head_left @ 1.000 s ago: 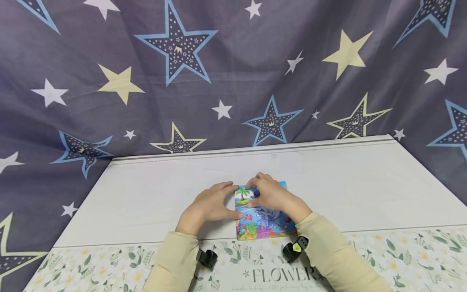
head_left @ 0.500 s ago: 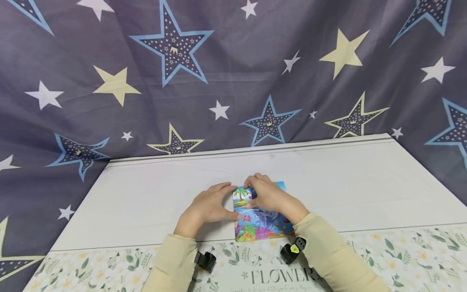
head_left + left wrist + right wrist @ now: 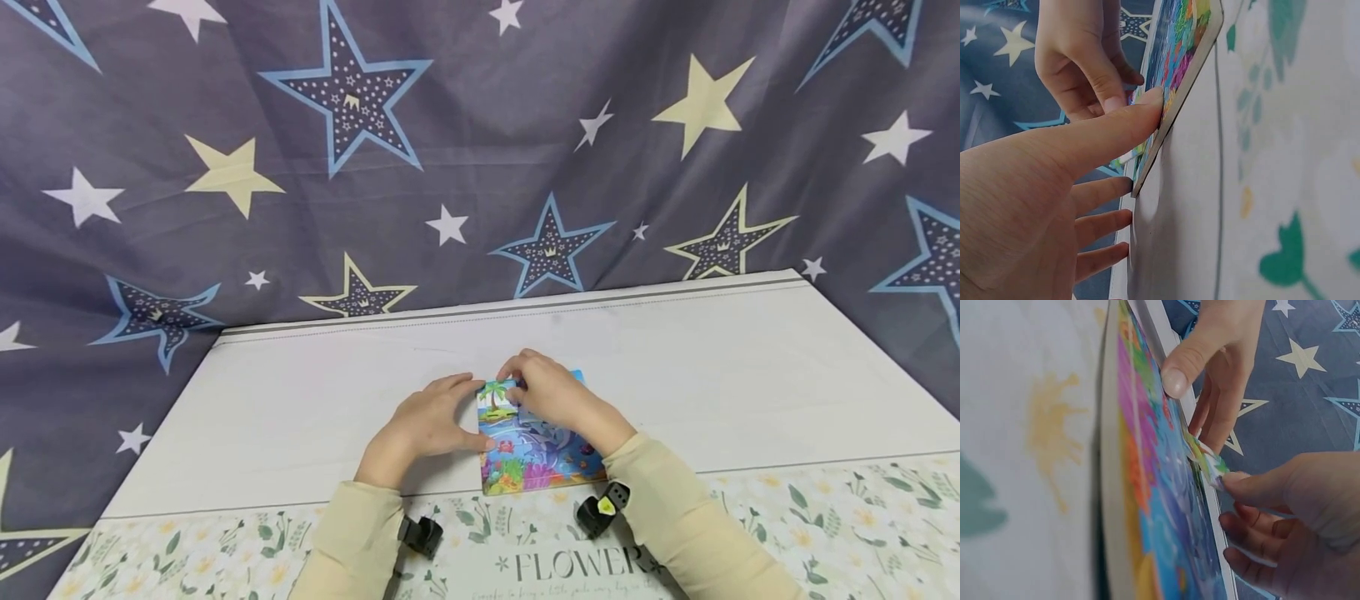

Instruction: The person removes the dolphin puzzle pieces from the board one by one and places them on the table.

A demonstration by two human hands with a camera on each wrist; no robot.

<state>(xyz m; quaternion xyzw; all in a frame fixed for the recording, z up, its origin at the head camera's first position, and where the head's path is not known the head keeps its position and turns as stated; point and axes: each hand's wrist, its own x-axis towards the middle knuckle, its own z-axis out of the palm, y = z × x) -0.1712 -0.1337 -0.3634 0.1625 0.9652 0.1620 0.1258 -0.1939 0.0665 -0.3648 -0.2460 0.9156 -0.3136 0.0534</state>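
Note:
A jigsaw puzzle board (image 3: 536, 477) with a bright sea picture lies flat on the white table. My right hand (image 3: 558, 398) reaches over its far part and pinches a puzzle piece with a palm tree (image 3: 494, 400) between thumb and fingers. In the right wrist view that puzzle piece (image 3: 1207, 460) is tilted, with one edge lifted off the board. At the board's left side, my left hand (image 3: 426, 422) keeps its fingers extended. Its thumb (image 3: 1129, 122) presses on the board's left edge, and the other fingertips touch the tabletop or board side near the far left corner.
White tabletop (image 3: 300, 400) stretches around the board. A floral mat (image 3: 187, 554) with the word FLOWER covers the near side. Behind hangs a dark star-patterned curtain (image 3: 480, 150). Black straps with small devices (image 3: 422, 536) sit on both wrists.
My right thumb has moved up and away from me, onto the edge of the palm-tree piece. A dark shape seen beside it earlier is now out of sight. My left hand stays put.

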